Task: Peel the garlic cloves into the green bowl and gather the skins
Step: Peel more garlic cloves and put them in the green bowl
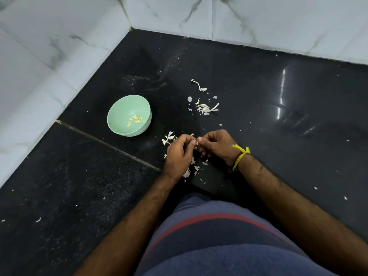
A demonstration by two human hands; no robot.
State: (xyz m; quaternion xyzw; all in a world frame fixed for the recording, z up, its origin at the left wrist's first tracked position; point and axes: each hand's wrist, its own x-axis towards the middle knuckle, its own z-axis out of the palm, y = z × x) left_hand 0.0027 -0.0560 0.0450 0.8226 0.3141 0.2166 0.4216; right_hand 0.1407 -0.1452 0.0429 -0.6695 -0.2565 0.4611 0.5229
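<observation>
Above the dark counter (258,116), left hand (179,154) and right hand (217,145) pinch one small garlic clove (197,143) between curled fingers (199,139); peel gently, then carry it left to the green bowl (119,110).

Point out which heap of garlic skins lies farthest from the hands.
The small stem-and-skin scrap nearest the back wall, beyond the larger skin pile; the other skins lie right by the hands.
</observation>
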